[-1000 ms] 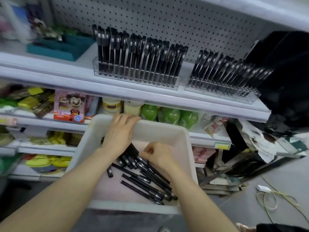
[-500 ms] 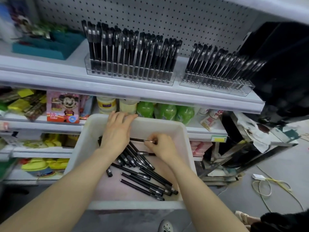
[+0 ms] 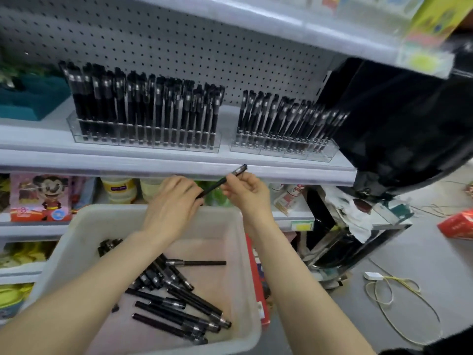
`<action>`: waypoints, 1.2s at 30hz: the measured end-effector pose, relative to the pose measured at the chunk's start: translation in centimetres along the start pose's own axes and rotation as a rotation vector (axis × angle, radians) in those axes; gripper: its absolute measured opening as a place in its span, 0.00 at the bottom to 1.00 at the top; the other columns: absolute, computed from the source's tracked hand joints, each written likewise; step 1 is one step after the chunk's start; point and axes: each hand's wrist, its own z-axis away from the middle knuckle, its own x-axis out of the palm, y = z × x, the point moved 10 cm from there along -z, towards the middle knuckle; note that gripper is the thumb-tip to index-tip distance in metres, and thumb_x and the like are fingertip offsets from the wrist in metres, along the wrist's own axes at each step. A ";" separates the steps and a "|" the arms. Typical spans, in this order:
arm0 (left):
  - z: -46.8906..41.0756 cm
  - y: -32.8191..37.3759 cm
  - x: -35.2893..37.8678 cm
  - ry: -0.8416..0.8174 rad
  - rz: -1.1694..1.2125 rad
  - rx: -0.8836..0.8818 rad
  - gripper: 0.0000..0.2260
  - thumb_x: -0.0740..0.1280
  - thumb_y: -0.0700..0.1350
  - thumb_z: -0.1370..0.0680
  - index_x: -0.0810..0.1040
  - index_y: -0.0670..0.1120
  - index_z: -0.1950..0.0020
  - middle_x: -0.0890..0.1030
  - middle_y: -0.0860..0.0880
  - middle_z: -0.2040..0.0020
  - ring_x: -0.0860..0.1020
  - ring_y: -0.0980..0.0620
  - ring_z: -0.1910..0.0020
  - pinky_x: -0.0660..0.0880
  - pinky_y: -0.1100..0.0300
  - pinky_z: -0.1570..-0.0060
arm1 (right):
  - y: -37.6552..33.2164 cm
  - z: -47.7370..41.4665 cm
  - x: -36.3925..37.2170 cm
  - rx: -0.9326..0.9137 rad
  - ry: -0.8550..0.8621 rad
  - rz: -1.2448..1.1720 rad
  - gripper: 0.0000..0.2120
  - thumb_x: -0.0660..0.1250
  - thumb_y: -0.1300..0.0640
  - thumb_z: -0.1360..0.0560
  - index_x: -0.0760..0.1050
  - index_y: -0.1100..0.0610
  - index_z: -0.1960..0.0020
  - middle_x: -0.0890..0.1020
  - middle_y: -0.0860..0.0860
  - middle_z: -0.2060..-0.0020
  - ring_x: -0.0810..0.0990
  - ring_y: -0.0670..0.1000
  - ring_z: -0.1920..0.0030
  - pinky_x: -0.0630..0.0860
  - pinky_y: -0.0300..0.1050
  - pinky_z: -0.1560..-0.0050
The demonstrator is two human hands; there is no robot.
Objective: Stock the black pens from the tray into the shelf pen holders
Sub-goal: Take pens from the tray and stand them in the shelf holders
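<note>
Black and slim, the pen [image 3: 217,183] hangs in the air above the far wall of the tray [image 3: 107,221], just under the front lip of the shelf [image 3: 128,162], held between both hands. The right hand [image 3: 249,194] pinches it near the upper end, fingers [image 3: 231,178] clamped on the barrel just below the silver-banded tip. The left hand [image 3: 169,203] curls its fingers [image 3: 189,193] over the lower end, and they appear to close on it, though that end is hidden beneath them. The pen's long axis runs on a diagonal, low at the left hand and rising to the right, so the banded end points up and right toward the right holder [image 3: 284,151]. That holder sits almost straight above the right hand, which is the nearer of the two to it. The left holder [image 3: 146,143], packed with upright pens, stands above the left hand. To go into a slot, I judge, the pen must be tipped from this slant to near upright. More loose pens [image 3: 179,303] lie crisscrossed on the tray floor, not yet stocked.
</note>
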 end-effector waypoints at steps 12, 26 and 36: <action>-12.2 9.9 2.8 -0.014 0.011 0.121 0.19 0.65 0.48 0.22 0.74 0.44 0.33 0.73 0.45 0.34 0.69 0.42 0.34 0.71 0.47 0.36 | -11.8 -5.5 -13.4 -0.316 0.235 0.385 0.05 0.68 0.61 0.23 0.72 0.58 0.55 0.79 0.56 0.66 0.82 0.51 0.61 0.79 0.43 0.63; -16.1 10.6 6.3 0.002 -0.205 0.082 0.27 0.69 0.41 0.25 0.68 0.46 0.27 0.71 0.41 0.32 0.67 0.40 0.33 0.59 0.42 0.29 | -19.8 -13.5 -18.9 -0.569 0.371 0.805 0.04 0.64 0.54 0.21 0.72 0.54 0.50 0.80 0.47 0.59 0.80 0.51 0.57 0.79 0.54 0.52; -16.1 10.5 6.8 -0.006 -0.231 0.075 0.31 0.72 0.38 0.28 0.67 0.47 0.26 0.71 0.42 0.32 0.67 0.42 0.33 0.60 0.42 0.29 | -16.2 -16.4 -17.4 -0.445 0.298 1.063 0.10 0.63 0.57 0.20 0.76 0.61 0.42 0.83 0.55 0.52 0.80 0.55 0.51 0.75 0.46 0.51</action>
